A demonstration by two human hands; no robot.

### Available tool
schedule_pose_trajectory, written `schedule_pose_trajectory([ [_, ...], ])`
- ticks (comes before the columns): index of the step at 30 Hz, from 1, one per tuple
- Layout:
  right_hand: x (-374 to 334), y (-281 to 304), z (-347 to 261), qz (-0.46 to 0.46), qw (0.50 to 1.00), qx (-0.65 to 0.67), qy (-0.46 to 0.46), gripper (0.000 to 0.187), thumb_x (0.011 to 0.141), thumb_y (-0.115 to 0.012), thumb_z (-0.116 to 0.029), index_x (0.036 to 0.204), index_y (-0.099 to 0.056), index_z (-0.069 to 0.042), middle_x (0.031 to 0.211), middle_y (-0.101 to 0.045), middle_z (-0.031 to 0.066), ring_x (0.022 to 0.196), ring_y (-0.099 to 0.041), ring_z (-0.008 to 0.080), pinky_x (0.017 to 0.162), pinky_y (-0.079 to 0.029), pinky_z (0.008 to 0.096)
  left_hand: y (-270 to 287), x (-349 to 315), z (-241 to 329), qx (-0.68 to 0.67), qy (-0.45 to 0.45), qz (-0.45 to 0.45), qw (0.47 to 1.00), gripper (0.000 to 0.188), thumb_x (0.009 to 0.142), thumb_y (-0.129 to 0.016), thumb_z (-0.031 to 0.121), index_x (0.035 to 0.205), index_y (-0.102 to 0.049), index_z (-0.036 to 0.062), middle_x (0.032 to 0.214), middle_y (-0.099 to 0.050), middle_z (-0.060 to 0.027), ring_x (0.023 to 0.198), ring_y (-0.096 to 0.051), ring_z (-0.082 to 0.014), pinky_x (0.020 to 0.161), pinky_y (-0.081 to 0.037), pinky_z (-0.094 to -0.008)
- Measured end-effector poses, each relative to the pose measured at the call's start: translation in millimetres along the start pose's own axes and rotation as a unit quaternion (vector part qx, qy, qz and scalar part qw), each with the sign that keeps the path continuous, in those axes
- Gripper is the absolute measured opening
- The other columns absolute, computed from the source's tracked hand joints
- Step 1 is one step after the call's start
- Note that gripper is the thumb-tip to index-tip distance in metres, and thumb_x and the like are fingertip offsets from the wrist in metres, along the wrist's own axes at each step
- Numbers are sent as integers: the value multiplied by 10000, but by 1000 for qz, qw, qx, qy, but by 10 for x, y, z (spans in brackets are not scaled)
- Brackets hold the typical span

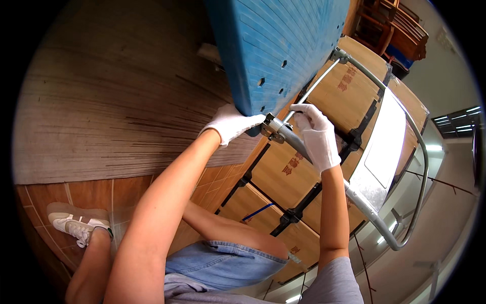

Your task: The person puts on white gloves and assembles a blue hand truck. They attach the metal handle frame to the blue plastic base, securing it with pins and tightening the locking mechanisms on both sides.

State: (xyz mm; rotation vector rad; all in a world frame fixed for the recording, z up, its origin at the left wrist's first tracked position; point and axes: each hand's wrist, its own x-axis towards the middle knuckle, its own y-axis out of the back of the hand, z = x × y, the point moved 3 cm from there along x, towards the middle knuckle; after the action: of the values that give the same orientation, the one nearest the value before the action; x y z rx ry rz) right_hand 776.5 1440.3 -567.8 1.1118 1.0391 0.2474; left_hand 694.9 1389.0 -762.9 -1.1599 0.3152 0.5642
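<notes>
A platform trolley stands tipped on its side, with its blue ribbed deck at the upper middle. My left hand, in a white glove, grips the deck's near corner, its thumb stretched toward the metal hinge bracket. From that bracket a grey tubular handle runs to the right and bends round to the far bracket. A thin metal crossbar joins the two sides. My gloved right hand is above the handle tube, fingers closed around the crossbar near the hinge; the fingertips partly hide it.
Stacked cardboard boxes with black straps and corner pieces stand behind the handle. A white panel spans the handle. Under the deck lies a grey streaked mat, bordered by brown floor tiles. Wooden chairs stand at upper right.
</notes>
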Motion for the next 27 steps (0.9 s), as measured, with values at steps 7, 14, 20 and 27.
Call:
schedule_pose_trajectory([
  [7,87,-115,38,-31,998,36,-32,174,900,-566,-68,1037,-667,-35,845,-657,90,749,-590,134,723,-478,262,-15,-53,24,-57,36,-16,998,507,777,-776,312,1148,-619,3,1097,-658,-128,995,-621,-191,869,-487,-296],
  [14,65,-66,1,-13,998,42,-51,173,884,-573,-62,1019,-677,-32,838,-681,98,762,-631,139,721,-498,267,-78,-58,-42,-100,47,-24,994,583,788,-760,379,1224,-582,35,1184,-618,-111,1115,-560,-187,957,-432,-332],
  [20,157,-109,59,-45,999,29,-10,165,877,-602,-97,1007,-666,-18,852,-700,128,778,-668,175,721,-504,283,-77,-106,-12,-105,54,-69,991,666,792,-727,479,1280,-545,65,1262,-574,-118,1194,-506,-217,1032,-367,-378],
  [27,241,-148,-38,-70,988,-125,53,119,860,-620,-97,942,-621,-10,885,-692,186,813,-681,295,722,-517,329,-77,-219,-10,-115,53,-76,989,748,782,-699,566,1326,-520,86,1341,-526,-138,1302,-419,-254,1105,-270,-430],
])
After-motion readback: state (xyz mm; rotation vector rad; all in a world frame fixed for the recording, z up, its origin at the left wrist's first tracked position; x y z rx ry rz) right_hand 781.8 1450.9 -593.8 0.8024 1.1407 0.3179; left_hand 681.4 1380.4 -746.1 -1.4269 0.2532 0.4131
